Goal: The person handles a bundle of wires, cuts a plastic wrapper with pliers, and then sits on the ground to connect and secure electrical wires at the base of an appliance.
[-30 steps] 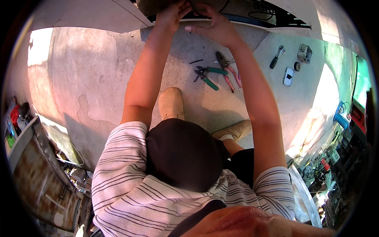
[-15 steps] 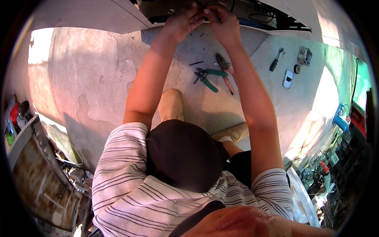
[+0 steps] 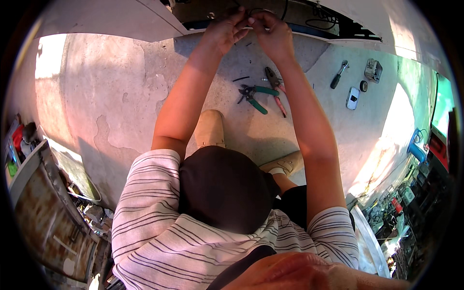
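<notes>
Both my hands are raised close together in front of an opening between white panels. My left hand [image 3: 224, 33] pinches at a thin black wire [image 3: 257, 9] with thumb and forefinger, its other fingers loosely bent. Beside it, my right hand [image 3: 276, 39] is closed, with thumb and forefinger on the same wire. The exact pinch point is small and dark. Below my hands, on the concrete floor, lie a green-handled cutting tool [image 3: 255, 94] with spread handles and red-handled pliers [image 3: 273, 79], partly hidden by my right forearm.
Looped black cable [image 3: 321, 23] hangs inside the opening. To the right on the floor are a ratchet [image 3: 339, 75], a grey metal box [image 3: 373, 70], a black roll [image 3: 363, 86] and a small white oblong item [image 3: 353, 98]. A rusty panel [image 3: 53, 227] and piled scrap flank me.
My hands have shifted very slightly, still together at the wire. The tools on the floor have not moved.
</notes>
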Demonstrator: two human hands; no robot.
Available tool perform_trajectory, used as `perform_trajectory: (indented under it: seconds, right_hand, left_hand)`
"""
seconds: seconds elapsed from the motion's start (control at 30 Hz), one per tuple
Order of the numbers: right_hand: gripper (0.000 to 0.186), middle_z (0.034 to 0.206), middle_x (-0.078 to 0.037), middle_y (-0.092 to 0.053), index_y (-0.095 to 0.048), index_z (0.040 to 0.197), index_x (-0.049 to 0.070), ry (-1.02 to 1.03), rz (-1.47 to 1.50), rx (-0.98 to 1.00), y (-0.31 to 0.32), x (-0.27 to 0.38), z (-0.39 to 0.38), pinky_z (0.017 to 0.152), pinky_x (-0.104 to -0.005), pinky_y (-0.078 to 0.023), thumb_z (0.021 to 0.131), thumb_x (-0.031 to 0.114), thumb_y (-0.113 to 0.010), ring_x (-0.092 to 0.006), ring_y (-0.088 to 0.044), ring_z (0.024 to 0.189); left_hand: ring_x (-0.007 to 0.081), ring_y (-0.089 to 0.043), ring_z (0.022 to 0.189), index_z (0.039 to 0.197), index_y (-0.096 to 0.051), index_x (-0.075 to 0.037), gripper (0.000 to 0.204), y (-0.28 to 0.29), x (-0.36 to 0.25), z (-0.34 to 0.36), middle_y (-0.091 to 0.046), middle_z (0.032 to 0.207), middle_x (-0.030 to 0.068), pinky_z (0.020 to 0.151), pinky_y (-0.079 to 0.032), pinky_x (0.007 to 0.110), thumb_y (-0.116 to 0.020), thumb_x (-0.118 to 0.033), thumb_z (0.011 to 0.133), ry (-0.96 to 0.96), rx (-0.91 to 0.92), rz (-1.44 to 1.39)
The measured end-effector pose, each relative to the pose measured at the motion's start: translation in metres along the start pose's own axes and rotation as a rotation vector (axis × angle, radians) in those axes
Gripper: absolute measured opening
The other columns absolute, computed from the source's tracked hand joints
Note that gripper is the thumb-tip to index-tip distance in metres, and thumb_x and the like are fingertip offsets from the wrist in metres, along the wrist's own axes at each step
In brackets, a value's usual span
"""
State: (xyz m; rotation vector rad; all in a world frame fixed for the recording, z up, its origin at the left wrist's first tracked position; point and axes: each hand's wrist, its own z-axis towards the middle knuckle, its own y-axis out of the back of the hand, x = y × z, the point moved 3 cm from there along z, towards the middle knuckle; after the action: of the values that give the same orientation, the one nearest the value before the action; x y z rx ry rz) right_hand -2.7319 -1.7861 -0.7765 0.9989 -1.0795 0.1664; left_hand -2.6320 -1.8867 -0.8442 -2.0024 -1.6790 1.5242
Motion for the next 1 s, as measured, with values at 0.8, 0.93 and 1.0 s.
perform_trajectory:
  seconds: [0.8,0.93,1.0]
  right_hand:
    - [0.017,0.08,-0.005,-0.073,-0.073,0.093,0.018,0.053,-0.044,-0.036,-0.005,-0.008,-0.004,0.075,-0.0393,-0.052,0.083,0.03,-0.07,-0.0252,-0.07,0.072]
    - [0.016,0.08,-0.004,-0.073,-0.073,0.093,0.018,0.019,-0.048,-0.033,-0.003,-0.009,-0.006,0.076,-0.04,-0.051,0.083,0.031,-0.07,-0.0246,-0.07,0.072]
    - [0.016,0.08,-0.004,-0.073,-0.073,0.093,0.019,0.017,-0.048,-0.024,-0.004,-0.007,-0.006,0.077,-0.0402,-0.051,0.084,0.031,-0.07,-0.0243,-0.07,0.073]
  left_hand:
    - [0.0137,-0.061,0.099,0.108,-0.066,-0.022,0.021,0.033,0.017,0.036,-0.065,0.105,-0.0035,0.079,-0.056,0.033,-0.072,-0.029,0.089,0.105,-0.171,-0.299]
    - [0.0136,-0.062,0.103,0.108,-0.067,-0.021,0.018,0.018,0.011,0.024,-0.066,0.109,-0.0035,0.081,-0.057,0.035,-0.069,-0.028,0.091,0.103,-0.106,-0.312]
    - [0.0135,-0.062,0.103,0.109,-0.066,-0.02,0.017,0.024,0.011,0.025,-0.067,0.11,-0.0033,0.082,-0.057,0.036,-0.067,-0.027,0.093,0.117,-0.096,-0.292]
